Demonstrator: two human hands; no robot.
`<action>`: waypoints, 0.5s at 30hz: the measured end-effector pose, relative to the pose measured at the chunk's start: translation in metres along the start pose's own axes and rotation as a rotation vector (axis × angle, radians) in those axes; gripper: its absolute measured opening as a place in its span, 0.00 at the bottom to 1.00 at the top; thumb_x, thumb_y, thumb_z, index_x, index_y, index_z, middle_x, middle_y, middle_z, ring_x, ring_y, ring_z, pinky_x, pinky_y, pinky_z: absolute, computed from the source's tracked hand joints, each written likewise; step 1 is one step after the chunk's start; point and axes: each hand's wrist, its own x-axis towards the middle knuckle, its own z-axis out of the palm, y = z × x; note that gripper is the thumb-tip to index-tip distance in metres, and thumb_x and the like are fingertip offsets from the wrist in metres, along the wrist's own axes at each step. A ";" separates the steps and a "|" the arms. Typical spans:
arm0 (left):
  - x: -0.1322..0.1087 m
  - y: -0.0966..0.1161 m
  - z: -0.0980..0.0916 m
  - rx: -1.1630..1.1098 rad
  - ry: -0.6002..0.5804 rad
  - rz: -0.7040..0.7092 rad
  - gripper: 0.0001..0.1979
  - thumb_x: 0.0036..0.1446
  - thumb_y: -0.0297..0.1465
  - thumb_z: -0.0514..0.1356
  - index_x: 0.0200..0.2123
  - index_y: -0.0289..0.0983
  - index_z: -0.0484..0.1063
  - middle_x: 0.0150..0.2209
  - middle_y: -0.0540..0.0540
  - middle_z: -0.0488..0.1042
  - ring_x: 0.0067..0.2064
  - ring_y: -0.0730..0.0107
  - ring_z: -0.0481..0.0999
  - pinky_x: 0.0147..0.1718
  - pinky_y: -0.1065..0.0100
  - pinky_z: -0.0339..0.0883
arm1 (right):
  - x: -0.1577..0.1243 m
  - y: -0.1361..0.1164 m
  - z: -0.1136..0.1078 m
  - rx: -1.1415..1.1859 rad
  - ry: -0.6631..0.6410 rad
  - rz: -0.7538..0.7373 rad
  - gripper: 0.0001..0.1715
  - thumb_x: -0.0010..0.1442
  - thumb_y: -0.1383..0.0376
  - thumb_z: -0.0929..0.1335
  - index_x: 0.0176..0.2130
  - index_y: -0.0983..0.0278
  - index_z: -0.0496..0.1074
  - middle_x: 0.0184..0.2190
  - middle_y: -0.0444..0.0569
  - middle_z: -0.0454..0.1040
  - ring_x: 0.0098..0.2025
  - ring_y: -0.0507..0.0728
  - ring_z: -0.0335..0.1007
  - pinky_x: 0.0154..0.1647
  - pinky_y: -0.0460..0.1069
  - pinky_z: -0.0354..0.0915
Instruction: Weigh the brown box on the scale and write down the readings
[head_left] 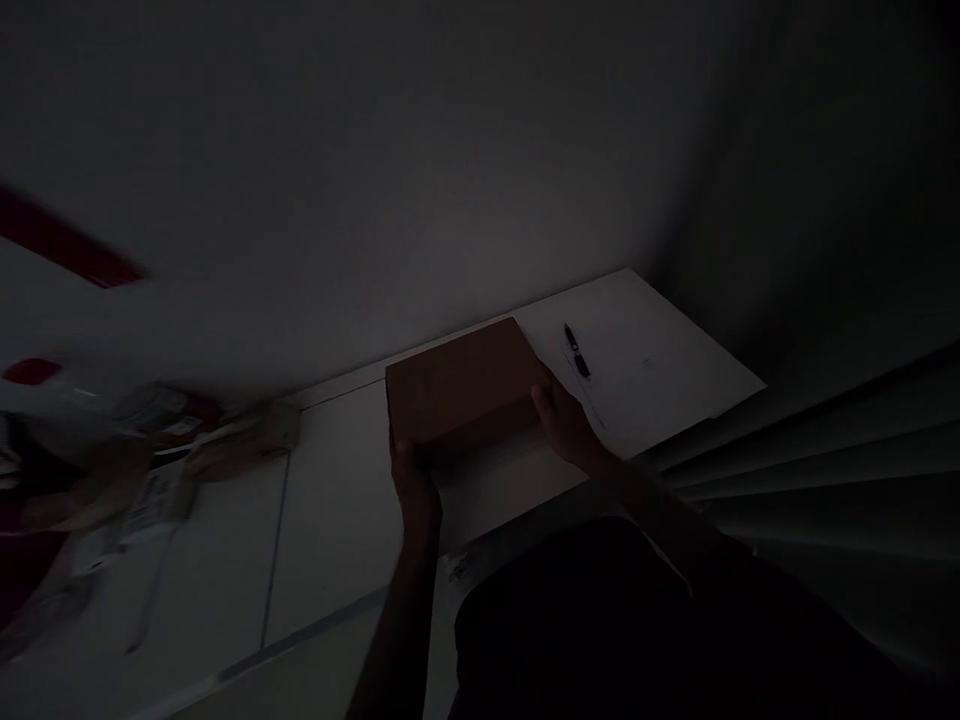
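Dim room: pale, plain wall (450, 200) at the far side, dark folded curtain (810, 460) at the right, white, flat tabletop (502, 490) along the wall.

Risks, as judged: poor light hides the box's underside and your grip there; an uneven squeeze could tip it or let a corner slip. Swung right, its near right corner could catch the paper or roll the pen.

Item, one: brown, rectangular cardboard box (465, 385); broad, flat top, plain as far as the gloom shows; near side in shadow. Location: between your hands, over the tabletop; resting or lifted, you cannot tell.

Hands, two: your left hand (415, 495) clasps the near left corner, your right hand (566, 425) the near right; thumbs toward you, the other fingers mostly hidden, their spread impossible to tell.

Adjacent, right: slim black pen (577, 351), lying on thin white paper (630, 390).
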 end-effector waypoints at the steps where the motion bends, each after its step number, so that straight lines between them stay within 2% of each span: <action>1: -0.001 0.000 0.000 0.004 0.001 0.016 0.28 0.68 0.51 0.54 0.60 0.38 0.74 0.60 0.39 0.74 0.65 0.51 0.69 0.66 0.55 0.63 | -0.001 0.000 0.000 -0.004 -0.002 0.001 0.43 0.73 0.40 0.54 0.76 0.57 0.52 0.67 0.55 0.69 0.66 0.66 0.68 0.64 0.62 0.67; 6: -0.002 -0.007 -0.008 0.109 -0.025 0.012 0.30 0.70 0.52 0.51 0.63 0.37 0.70 0.66 0.37 0.69 0.70 0.50 0.64 0.67 0.56 0.58 | -0.006 -0.004 -0.005 -0.041 -0.027 -0.015 0.43 0.73 0.40 0.54 0.76 0.56 0.53 0.68 0.54 0.69 0.64 0.67 0.70 0.58 0.59 0.72; 8: 0.001 -0.008 -0.016 0.118 -0.037 -0.035 0.31 0.68 0.53 0.54 0.63 0.39 0.68 0.67 0.37 0.66 0.70 0.48 0.63 0.65 0.55 0.60 | -0.005 -0.005 -0.013 -0.062 -0.073 -0.038 0.41 0.73 0.41 0.53 0.75 0.56 0.54 0.66 0.55 0.70 0.60 0.66 0.73 0.53 0.58 0.73; 10: 0.011 -0.006 -0.027 0.108 -0.014 -0.067 0.31 0.64 0.54 0.55 0.61 0.40 0.70 0.65 0.37 0.69 0.67 0.46 0.67 0.59 0.55 0.67 | 0.003 -0.004 -0.026 -0.102 -0.085 -0.039 0.40 0.73 0.42 0.53 0.73 0.58 0.58 0.63 0.57 0.73 0.55 0.65 0.75 0.48 0.56 0.73; 13: 0.038 0.004 -0.044 0.069 0.093 -0.058 0.29 0.61 0.54 0.55 0.54 0.40 0.73 0.50 0.39 0.79 0.51 0.52 0.78 0.45 0.56 0.74 | 0.029 -0.002 -0.047 -0.164 0.015 -0.010 0.35 0.73 0.44 0.52 0.62 0.60 0.68 0.51 0.56 0.78 0.48 0.62 0.75 0.41 0.53 0.70; 15: 0.062 0.011 -0.051 0.047 0.161 -0.057 0.24 0.58 0.52 0.57 0.46 0.40 0.74 0.35 0.45 0.79 0.37 0.58 0.78 0.34 0.60 0.72 | 0.055 -0.003 -0.058 -0.192 0.048 0.014 0.32 0.74 0.46 0.50 0.50 0.60 0.71 0.38 0.51 0.76 0.39 0.58 0.73 0.36 0.50 0.65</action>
